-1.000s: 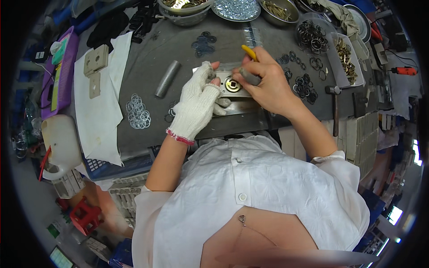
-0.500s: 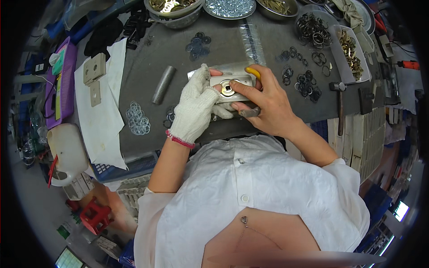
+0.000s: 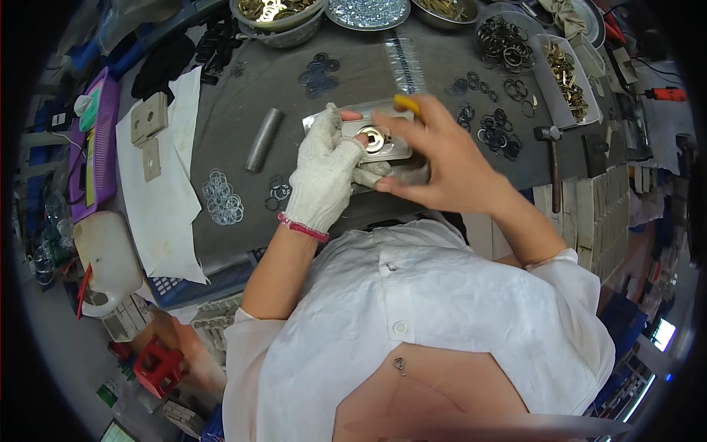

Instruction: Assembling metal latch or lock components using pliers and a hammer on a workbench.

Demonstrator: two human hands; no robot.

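My left hand [image 3: 324, 162], in a white knit glove with bare fingertips showing, grips a silver rectangular metal plate [image 3: 398, 149]. A round brass-coloured fitting [image 3: 379, 132] with a hole sits in the plate, and my left thumb tip rests at its edge. Just right of the plate is my right hand [image 3: 442, 151], bare and smeared by motion, thumb and index finger apart. A yellow-ended tool [image 3: 406, 104] sticks out beyond its fingers; the rest is hidden in the palm, so its kind is unclear.
A metal rod [image 3: 264, 140] lies left of my hands, with silver rings [image 3: 222, 197] nearby. Dark rings [image 3: 499, 134] and a hammer [image 3: 554, 166] are at the right. Bowls of small parts [image 3: 368, 13] line the back. A white box [image 3: 582, 110] holds brass pieces.
My right index finger and thumb have come away from the round fitting and spread apart. The yellow tool end has shifted slightly up and left. My left hand still holds the plate.
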